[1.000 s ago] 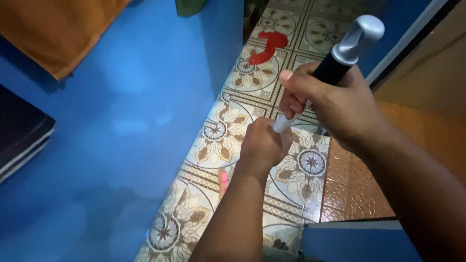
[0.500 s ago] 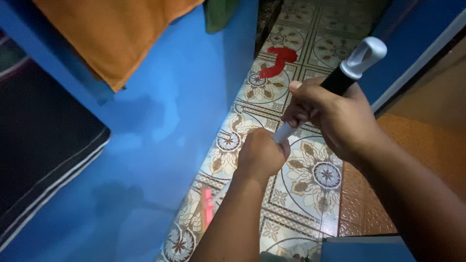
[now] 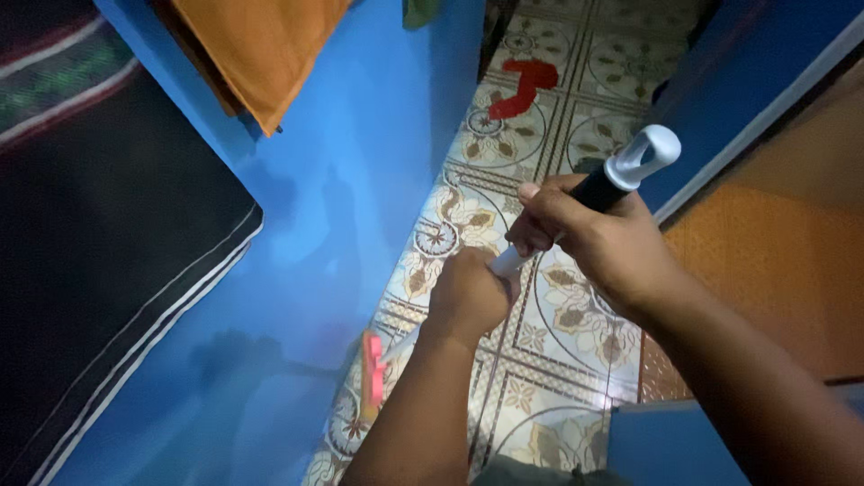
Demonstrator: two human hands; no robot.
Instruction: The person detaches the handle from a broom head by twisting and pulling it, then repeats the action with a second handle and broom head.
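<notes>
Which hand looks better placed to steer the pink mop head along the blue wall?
Probably the left hand: it grips the white pole lower down, closer to the pink head. The right hand holds the black grip near the top, suiting pushing more.

Patterned tile floor [image 3: 576, 360], cream with brown floral medallions and dark line borders, runs in a narrow strip between a blue wall [image 3: 342, 180] on the left and a blue door edge [image 3: 720, 99] on the right. A red mark [image 3: 520, 87] sits on the tiles at the far end. Pink mop head [image 3: 372, 373] rests on the floor right against the blue wall's base; orange-brown textured tiles [image 3: 765, 279] adjoin on the right.
</notes>
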